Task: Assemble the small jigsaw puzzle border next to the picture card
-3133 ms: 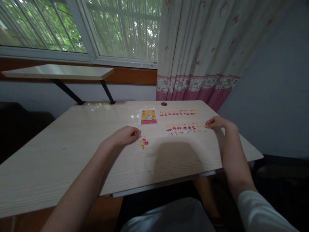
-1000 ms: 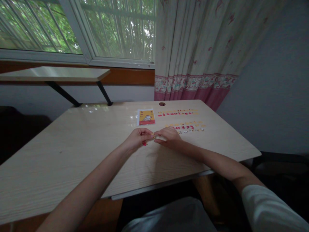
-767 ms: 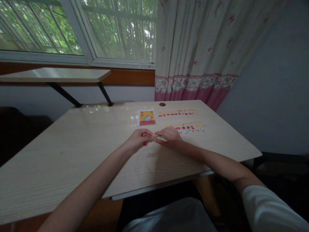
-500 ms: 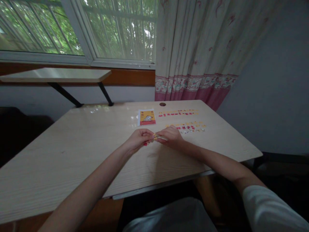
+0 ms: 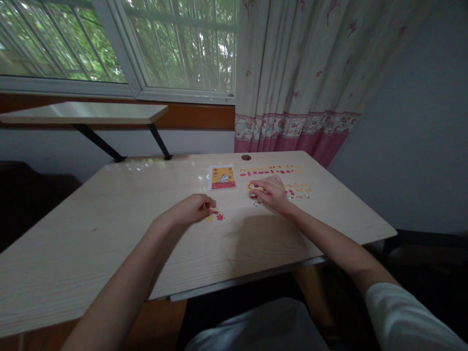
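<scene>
Since approx. 0.5 s ago the hands, then meeting fingertip to fingertip at frame centre, have parted: right hand (image 5: pixel 270 192) has gone up and right onto the near piece rows (image 5: pixel 298 190), left hand (image 5: pixel 192 208) has dropped left onto the desk (image 5: pixel 91 234). Left hand: loosely curled, knuckles up, fingertips touching or just beside the small joined cluster (image 5: pixel 215 215) (yellow + red pieces) lying flat just left of centre; whether it pinches anything cannot be told. Right hand: palm down, fingers bent, covering the left end of the near rows; a dark-lined yellow piece (image 5: pixel 250 185) shows at its fingertips, but grip vs. mere touch cannot be told. Far row of pieces (image 5: pixel 270 170) lies above it, well apart from both hands. Ref. card (image 5: pixel 222 177) (yellow/red, pale figure) lies flat just above centre, between hands and desk's far edge; cable hole (image 5: pixel 246 157) just beyond it. Upper left: window (image 5: pixel 146 44), shelf (image 5: pixel 84 113) on black brackets. Upper right: curtain (image 5: pixel 300 73) w/ pink hem. Lower right: white sleeve (image 5: pixel 398 317).
</scene>
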The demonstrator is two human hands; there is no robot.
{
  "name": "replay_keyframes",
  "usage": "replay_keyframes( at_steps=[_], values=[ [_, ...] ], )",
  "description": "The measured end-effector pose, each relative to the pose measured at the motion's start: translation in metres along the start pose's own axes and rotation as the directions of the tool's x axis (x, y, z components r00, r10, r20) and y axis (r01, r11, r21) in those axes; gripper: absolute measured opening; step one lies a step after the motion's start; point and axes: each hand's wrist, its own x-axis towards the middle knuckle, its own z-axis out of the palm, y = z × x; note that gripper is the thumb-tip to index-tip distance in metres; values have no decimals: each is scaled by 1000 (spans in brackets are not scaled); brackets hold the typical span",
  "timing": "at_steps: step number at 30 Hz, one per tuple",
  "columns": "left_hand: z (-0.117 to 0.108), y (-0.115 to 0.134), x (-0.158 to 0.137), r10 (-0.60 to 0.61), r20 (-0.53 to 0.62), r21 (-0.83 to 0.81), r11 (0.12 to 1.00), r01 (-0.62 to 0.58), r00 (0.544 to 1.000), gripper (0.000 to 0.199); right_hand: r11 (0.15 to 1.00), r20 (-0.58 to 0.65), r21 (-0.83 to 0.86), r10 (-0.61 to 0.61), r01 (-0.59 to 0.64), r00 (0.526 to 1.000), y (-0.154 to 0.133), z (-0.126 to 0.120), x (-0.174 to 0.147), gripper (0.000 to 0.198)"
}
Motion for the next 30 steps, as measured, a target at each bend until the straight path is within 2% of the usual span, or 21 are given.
replay_keyframes(
  at_steps=[7,13,20,26,30],
  values=[
    [3,3,0,50,57,-60,997,-47,997,17,1000,100,22,-7,5,995,-1,2,-1,25],
    [7,3,1,35,50,-40,999,-33,998,17,998,84,35,-61,59,995,-3,6,-1,30],
    [10,1,1,62,64,-52,997,-59,996,14,998,132,49,-53,47,990,0,3,-2,30],
    [11,0,2,54,51,-64,997,-50,997,15,998,196,54,18,-29,981,12,8,5,27],
    [10,1,2,30,16,-86,996,-28,999,17,986,319,12,153,-165,935,37,26,29,26]
  ],
)
